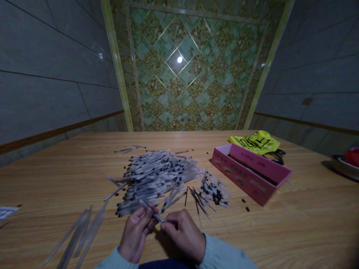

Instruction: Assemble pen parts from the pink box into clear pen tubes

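Note:
Between my two hands is a slim greyish tube (154,213), slanting down to the right. My left hand (138,232) is closed round its middle, with fingers and thumb pinching it. At the lower right end, my right hand (185,233) pinches with thumb and forefinger; its other fingers are curled. Just beyond the hands lies a big pile of similar thin, clear tubes with dark ends (161,173). To its right are a heap of short clear and black pieces (214,188) and several thin dark sticks (198,201).
Long clear plastic sleeves (84,228) lie at the front left of the wooden table (303,220). An open pink box (249,173) stands on the right, with a yellow bag (259,142) behind it. Small black caps (245,205) lie before the box. A bowl-like dish (344,168) sits far right.

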Demonstrator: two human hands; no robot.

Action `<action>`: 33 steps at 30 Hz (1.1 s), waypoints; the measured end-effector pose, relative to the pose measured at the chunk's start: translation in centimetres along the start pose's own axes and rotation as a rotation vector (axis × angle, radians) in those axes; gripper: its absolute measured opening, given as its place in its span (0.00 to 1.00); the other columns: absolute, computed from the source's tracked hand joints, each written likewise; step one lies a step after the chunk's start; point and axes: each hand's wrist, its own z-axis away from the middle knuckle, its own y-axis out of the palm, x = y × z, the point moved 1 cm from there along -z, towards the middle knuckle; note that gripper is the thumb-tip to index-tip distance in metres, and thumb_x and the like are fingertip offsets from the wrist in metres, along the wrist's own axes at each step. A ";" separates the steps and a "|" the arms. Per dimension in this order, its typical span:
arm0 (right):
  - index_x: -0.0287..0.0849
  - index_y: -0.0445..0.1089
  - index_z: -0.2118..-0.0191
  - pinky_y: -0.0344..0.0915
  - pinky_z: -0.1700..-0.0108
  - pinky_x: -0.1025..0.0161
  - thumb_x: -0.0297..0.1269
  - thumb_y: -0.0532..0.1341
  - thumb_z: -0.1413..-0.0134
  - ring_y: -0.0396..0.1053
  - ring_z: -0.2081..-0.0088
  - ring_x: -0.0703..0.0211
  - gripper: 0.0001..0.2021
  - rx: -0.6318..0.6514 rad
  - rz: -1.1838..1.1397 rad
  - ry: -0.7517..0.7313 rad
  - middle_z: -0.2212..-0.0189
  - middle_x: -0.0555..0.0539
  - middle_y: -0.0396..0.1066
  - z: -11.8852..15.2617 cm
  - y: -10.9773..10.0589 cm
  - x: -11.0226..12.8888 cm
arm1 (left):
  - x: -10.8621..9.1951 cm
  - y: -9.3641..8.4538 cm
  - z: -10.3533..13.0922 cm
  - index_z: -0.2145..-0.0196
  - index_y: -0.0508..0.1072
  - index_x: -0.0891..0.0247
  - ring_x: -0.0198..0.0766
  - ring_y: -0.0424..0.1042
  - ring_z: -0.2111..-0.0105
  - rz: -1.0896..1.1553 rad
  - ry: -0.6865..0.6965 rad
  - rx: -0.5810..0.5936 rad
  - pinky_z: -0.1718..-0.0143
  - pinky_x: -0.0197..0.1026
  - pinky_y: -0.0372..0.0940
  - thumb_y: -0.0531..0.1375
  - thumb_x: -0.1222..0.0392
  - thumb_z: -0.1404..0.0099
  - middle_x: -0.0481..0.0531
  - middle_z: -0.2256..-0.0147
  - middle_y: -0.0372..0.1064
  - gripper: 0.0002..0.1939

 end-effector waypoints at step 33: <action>0.40 0.60 0.79 0.51 0.78 0.69 0.55 0.54 0.47 0.56 0.81 0.67 0.22 -0.195 -0.232 0.126 0.84 0.53 0.59 -1.5 -2.2 -2.8 | -1.2 -0.4 0.5 0.57 0.74 0.54 0.43 0.65 0.65 -1.728 1.016 0.187 0.66 0.44 0.57 0.54 0.70 0.41 0.51 0.68 0.72 0.18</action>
